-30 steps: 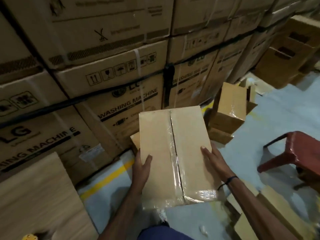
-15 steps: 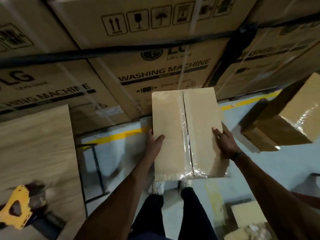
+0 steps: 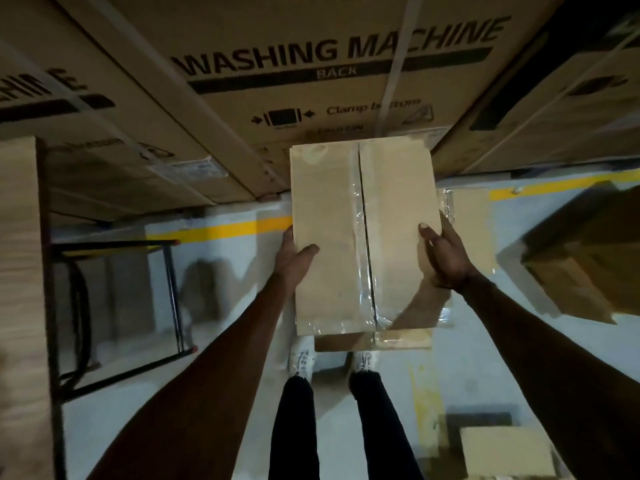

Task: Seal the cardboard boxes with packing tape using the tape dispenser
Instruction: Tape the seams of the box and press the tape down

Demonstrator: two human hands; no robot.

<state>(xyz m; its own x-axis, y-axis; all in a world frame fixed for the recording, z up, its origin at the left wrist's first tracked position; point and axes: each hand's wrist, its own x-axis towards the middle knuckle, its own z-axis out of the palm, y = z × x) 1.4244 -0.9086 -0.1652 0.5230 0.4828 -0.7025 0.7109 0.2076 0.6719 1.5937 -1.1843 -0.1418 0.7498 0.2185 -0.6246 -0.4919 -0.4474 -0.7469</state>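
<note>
I hold a small plain cardboard box in front of me above the floor, its top seam covered by clear packing tape running down the middle. My left hand grips its left side with the thumb on top. On the right side my right hand grips the box, thumb on the top face. The tape dispenser is out of view.
Big washing machine cartons are stacked just ahead. A wooden tabletop on a black metal frame stands at the left. More small boxes lie on the floor at right, another at lower right. A yellow line crosses the floor.
The view has tilted down and closed in on the cartons; my feet show below the box. The yellow tape dispenser on the table has dropped out of view. Both hands keep their grip.
</note>
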